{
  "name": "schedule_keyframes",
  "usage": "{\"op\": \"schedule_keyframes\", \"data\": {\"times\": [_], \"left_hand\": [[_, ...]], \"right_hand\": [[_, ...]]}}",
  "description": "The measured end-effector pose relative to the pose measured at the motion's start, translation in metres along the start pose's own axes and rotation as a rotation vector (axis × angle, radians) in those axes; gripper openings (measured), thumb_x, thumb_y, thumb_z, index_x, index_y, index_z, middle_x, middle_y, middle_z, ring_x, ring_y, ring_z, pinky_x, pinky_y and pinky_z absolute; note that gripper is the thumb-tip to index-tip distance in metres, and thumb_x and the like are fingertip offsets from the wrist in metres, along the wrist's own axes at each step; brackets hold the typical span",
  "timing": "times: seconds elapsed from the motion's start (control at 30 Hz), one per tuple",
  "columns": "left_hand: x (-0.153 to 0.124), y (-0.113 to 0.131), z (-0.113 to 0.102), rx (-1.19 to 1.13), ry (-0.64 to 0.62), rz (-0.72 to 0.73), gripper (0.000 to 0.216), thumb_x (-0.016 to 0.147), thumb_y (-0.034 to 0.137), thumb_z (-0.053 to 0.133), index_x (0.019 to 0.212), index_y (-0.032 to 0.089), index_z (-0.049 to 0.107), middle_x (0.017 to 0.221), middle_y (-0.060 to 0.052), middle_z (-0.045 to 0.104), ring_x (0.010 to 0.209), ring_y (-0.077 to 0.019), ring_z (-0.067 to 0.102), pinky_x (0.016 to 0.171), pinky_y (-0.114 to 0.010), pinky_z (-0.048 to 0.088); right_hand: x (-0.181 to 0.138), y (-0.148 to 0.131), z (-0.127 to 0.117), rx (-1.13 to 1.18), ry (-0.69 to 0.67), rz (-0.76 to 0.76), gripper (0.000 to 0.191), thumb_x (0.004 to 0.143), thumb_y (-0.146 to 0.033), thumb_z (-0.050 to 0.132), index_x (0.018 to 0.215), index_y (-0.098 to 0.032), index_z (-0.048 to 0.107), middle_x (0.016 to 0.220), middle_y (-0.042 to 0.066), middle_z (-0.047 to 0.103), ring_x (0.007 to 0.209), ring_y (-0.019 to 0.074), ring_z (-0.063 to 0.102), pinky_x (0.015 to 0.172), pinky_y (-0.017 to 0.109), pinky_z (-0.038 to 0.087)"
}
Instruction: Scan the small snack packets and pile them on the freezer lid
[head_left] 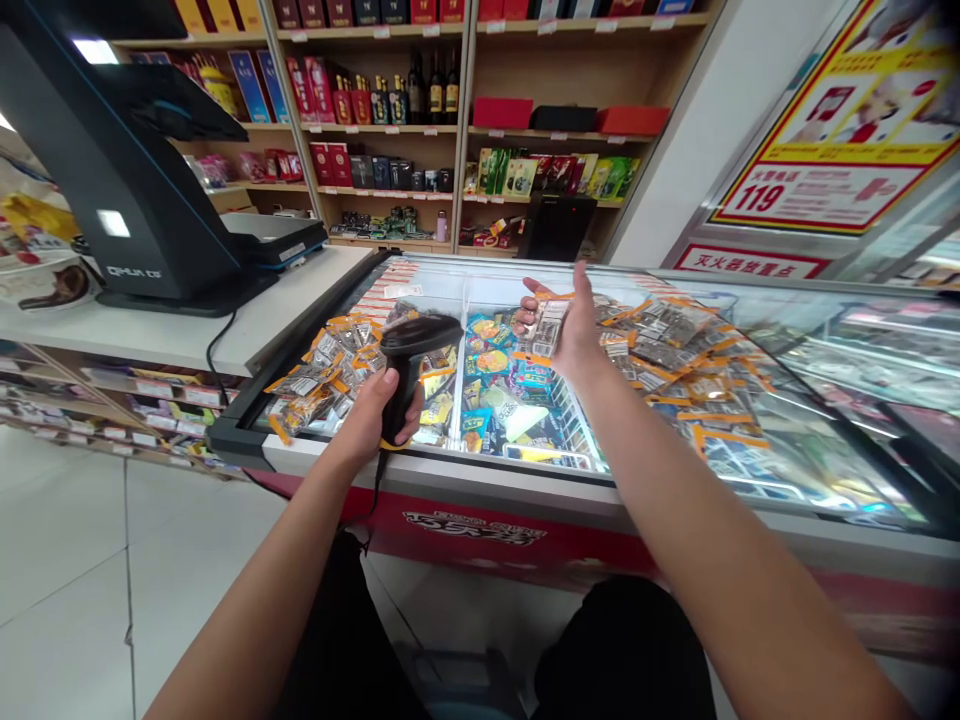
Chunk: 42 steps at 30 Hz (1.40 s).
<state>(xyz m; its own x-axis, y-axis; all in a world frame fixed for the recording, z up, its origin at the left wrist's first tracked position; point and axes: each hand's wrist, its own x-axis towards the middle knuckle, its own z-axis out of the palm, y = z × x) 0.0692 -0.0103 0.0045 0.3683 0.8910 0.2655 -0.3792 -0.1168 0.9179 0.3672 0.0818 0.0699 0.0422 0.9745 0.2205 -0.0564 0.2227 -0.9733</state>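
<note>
My left hand [375,412] is wrapped round the handle of a black barcode scanner [420,335], its head turned toward the right. A small clear packet with orange edges [546,328] rests in my right hand [579,330], label side showing, with the fingers curled behind it and the thumb pointing up. Both hands are above the glass top of a chest freezer [480,470]. Beside the scanner lies a pile of similar packets [322,370] on the left. A larger pile of them [675,345] spreads over the glass to the right of my right hand.
Through the glass, colourful bagged goods [499,390] and wire baskets show. A black checkout machine [172,200] stands on a white counter [315,285] at the left. Shelves [382,130] of boxes and bottles line the back. The scanner's cord [377,485] hangs down the freezer front.
</note>
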Motion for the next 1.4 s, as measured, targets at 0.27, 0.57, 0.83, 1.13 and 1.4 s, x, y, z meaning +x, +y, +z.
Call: {"op": "schedule_keyframes", "data": {"times": [0.27, 0.57, 0.83, 1.13, 1.4], "left_hand": [[-0.004, 0.005, 0.001, 0.084, -0.223, -0.098, 0.064, 0.099, 0.083, 0.065, 0.11, 0.02, 0.059, 0.065, 0.005, 0.058, 0.037, -0.0094, 0.046, 0.038, -0.022, 0.035], [-0.005, 0.007, 0.001, 0.086, -0.326, -0.195, 0.071, 0.1, 0.083, 0.064, 0.126, 0.017, 0.061, 0.067, 0.006, 0.056, 0.038, -0.0092, 0.046, 0.039, -0.022, 0.036], [-0.001, 0.002, -0.001, 0.059, -0.095, -0.072, 0.066, 0.094, 0.084, 0.07, 0.101, 0.02, 0.06, 0.063, 0.006, 0.055, 0.036, -0.0084, 0.044, 0.037, -0.022, 0.033], [0.006, 0.007, 0.003, 0.015, 0.184, 0.041, 0.073, 0.084, 0.09, 0.076, 0.079, 0.021, 0.052, 0.061, 0.006, 0.05, 0.037, -0.0061, 0.04, 0.041, -0.022, 0.029], [0.004, 0.009, 0.006, 0.05, 0.188, 0.027, 0.072, 0.083, 0.09, 0.076, 0.083, 0.022, 0.054, 0.062, 0.005, 0.052, 0.038, -0.0073, 0.042, 0.04, -0.023, 0.028]], "right_hand": [[-0.017, 0.009, 0.02, 0.042, -0.02, -0.016, 0.079, 0.085, -0.093, 0.063, 0.134, -0.032, 0.069, 0.097, 0.005, 0.073, 0.084, 0.0227, 0.072, 0.071, 0.033, 0.058], [-0.018, 0.012, 0.022, 0.22, -0.038, -0.003, 0.07, 0.087, -0.086, 0.074, 0.129, -0.03, 0.071, 0.104, 0.004, 0.079, 0.091, 0.0218, 0.078, 0.08, 0.033, 0.064], [-0.003, 0.039, 0.02, -0.123, -0.028, 0.022, 0.086, 0.093, -0.103, 0.043, 0.122, -0.027, 0.073, 0.116, 0.01, 0.084, 0.115, 0.0328, 0.076, 0.102, 0.049, 0.062], [-0.016, 0.036, 0.008, -1.059, 0.109, 0.03, 0.045, 0.108, -0.058, 0.066, 0.127, -0.017, 0.075, 0.126, 0.018, 0.079, 0.116, 0.0333, 0.074, 0.103, 0.041, 0.055], [-0.031, 0.031, 0.023, -0.938, -0.457, -0.016, 0.039, 0.112, -0.053, 0.066, 0.126, -0.023, 0.087, 0.132, 0.011, 0.084, 0.118, 0.0281, 0.078, 0.099, 0.035, 0.058]]}}
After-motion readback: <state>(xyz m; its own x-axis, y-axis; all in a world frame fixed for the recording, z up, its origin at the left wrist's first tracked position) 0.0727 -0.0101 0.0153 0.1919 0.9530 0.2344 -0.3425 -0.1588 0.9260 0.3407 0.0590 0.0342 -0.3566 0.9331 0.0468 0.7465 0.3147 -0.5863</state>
